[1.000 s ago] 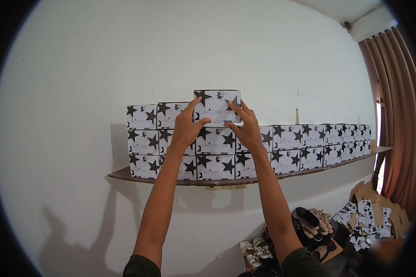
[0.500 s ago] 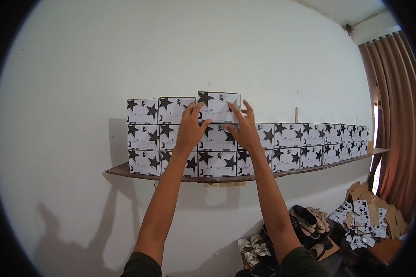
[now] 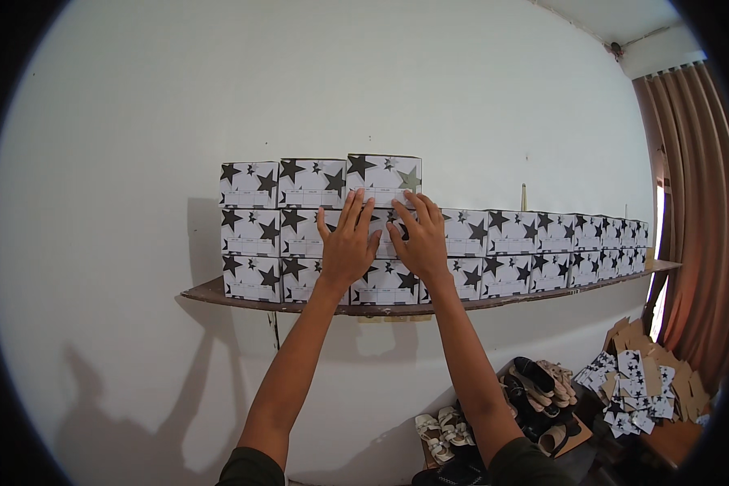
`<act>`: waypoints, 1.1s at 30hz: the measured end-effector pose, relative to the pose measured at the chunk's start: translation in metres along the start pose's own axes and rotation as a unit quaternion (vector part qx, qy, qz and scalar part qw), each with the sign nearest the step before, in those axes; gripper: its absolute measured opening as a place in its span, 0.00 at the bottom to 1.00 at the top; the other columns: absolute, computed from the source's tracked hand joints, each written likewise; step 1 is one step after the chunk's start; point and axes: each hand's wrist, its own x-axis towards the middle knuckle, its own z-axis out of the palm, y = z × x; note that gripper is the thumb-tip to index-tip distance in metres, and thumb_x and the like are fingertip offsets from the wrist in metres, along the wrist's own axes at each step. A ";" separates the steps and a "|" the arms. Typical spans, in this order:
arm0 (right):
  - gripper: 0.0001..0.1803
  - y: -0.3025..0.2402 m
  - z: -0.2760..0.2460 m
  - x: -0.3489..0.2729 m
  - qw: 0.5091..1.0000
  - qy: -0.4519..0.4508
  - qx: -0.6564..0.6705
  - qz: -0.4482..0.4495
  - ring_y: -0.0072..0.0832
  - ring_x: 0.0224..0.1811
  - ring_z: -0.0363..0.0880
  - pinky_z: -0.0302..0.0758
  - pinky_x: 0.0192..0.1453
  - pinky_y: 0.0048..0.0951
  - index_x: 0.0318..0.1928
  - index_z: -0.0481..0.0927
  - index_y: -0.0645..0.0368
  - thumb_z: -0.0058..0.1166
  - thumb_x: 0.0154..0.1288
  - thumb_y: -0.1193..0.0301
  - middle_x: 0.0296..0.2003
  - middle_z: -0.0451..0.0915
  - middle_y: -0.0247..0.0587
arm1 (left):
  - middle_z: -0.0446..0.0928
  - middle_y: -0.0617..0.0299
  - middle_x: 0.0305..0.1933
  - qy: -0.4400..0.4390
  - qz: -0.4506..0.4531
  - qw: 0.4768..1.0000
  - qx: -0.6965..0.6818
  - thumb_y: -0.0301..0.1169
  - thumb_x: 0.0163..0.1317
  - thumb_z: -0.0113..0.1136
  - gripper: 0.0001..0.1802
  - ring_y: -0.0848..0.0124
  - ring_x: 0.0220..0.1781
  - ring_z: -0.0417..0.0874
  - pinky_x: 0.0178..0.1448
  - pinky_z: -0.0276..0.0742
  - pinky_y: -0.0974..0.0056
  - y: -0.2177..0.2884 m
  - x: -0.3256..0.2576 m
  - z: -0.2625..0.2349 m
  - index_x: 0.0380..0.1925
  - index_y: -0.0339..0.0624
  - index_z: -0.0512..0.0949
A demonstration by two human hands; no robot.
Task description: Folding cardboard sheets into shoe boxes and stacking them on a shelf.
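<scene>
White cardboard boxes printed with black stars stand stacked along a wall shelf [image 3: 316,308]. On the top row, the rightmost box [image 3: 384,174] sticks out nearer to me than the two boxes [image 3: 312,180] on its left. My left hand [image 3: 349,243] lies with spread fingers against the stack front, its fingertips at that box's lower left edge. Near its lower right edge are the fingertips of my right hand [image 3: 419,239], also spread and flat. Both palms cover parts of the middle-row box [image 3: 381,223] below.
Rightward the stack drops to two rows of boxes [image 3: 510,231]. Below the shelf at right lie several sandals and shoes [image 3: 535,389]. A heap of flattened star-printed cardboard [image 3: 640,381] lies farther right, beneath a brown curtain [image 3: 688,202].
Both hands have come down from the sides of the top right box to its lower front edge. They are closer together. The box stays on the stack.
</scene>
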 end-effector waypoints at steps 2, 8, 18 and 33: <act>0.23 0.004 0.005 -0.004 1.000 -0.020 -0.019 0.014 0.48 0.73 0.63 0.54 0.76 0.62 0.62 0.78 0.55 0.57 0.70 0.60 0.68 0.70 0.48 | 0.58 0.54 0.80 -0.013 0.003 1.000 0.005 0.48 0.75 0.49 0.32 0.63 0.83 0.54 0.77 0.30 0.27 -0.003 0.001 0.005 0.72 0.45 0.65; 0.27 0.015 0.022 -0.014 0.997 -0.051 -0.047 0.017 0.45 0.76 0.62 0.43 0.75 0.73 0.65 0.76 0.53 0.53 0.73 0.53 0.71 0.69 0.45 | 0.57 0.59 0.81 -0.021 -0.007 0.999 0.029 0.57 0.74 0.45 0.35 0.67 0.83 0.53 0.75 0.27 0.23 -0.009 -0.001 0.020 0.72 0.48 0.65; 0.26 0.007 0.015 -0.007 0.995 -0.077 -0.056 0.041 0.43 0.75 0.63 0.44 0.74 0.74 0.64 0.76 0.54 0.55 0.71 0.54 0.70 0.70 0.42 | 0.54 0.58 0.82 -0.060 -0.002 0.998 0.006 0.58 0.72 0.46 0.39 0.64 0.84 0.50 0.75 0.27 0.21 -0.014 -0.002 0.008 0.75 0.46 0.61; 0.28 0.009 0.023 -0.012 0.990 -0.086 -0.107 0.044 0.40 0.78 0.57 0.42 0.74 0.77 0.68 0.71 0.50 0.54 0.72 0.55 0.73 0.65 0.39 | 0.42 0.47 0.84 -0.093 -0.028 0.995 0.017 0.59 0.68 0.54 0.48 0.52 0.85 0.42 0.74 0.32 0.22 -0.013 -0.006 0.011 0.78 0.41 0.52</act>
